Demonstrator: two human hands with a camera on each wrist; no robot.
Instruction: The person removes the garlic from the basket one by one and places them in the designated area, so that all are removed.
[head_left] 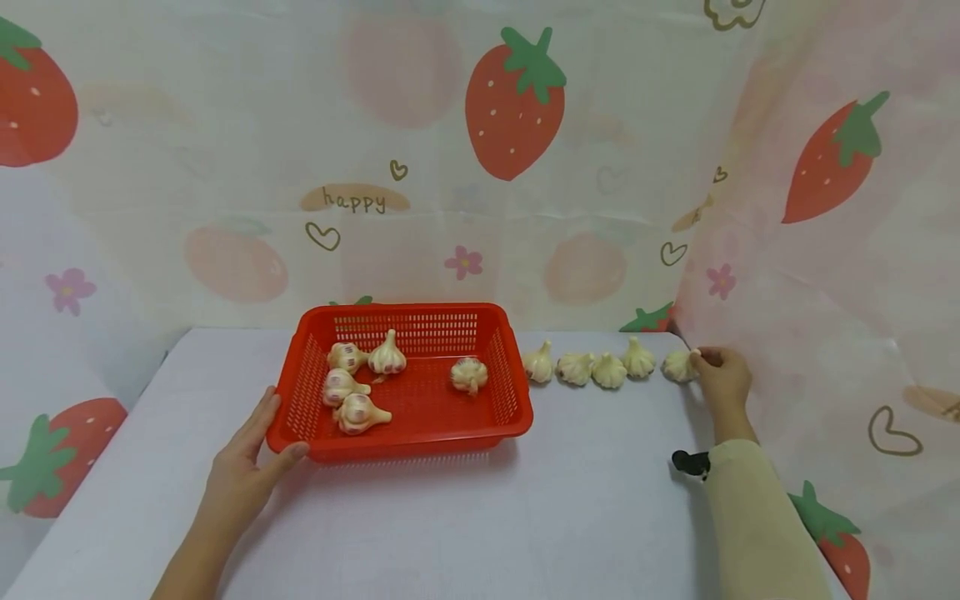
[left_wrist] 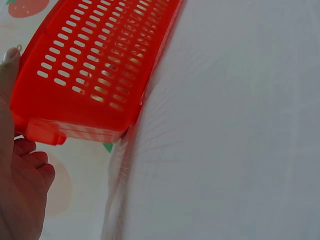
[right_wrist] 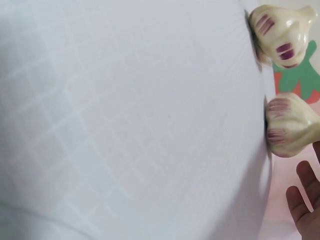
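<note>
R grip (head_left: pixel 723 382) pinches garlic bulb (right_wrist: pixel 287 125) | glossy cream | purp. streaks

Straight to the back wall (head_left: pixel 420 283), where a pale, lightly creased sheet is displayed! High up, right of centre, a big red strawberry (head_left: pixel 516 112) is printed; to its left, "happy" is lettered over an orange patch (head_left: pixel 354 198). Brown hearts (head_left: pixel 322 237) and a pink flower (head_left: pixel 463 262) are dotted about, and faded fruit (head_left: pixel 236 262) is ghosted in. Over on the right wall (head_left: pixel 817 308), tinged pink, more strawberries are shown; on the left wall (head_left: pixel 120 242), another is seen low down. Below, the table (head_left: pixel 585 492) is covered in white, faintly gridded in the right wrist view. Soft shadows are thrown across it.
</note>
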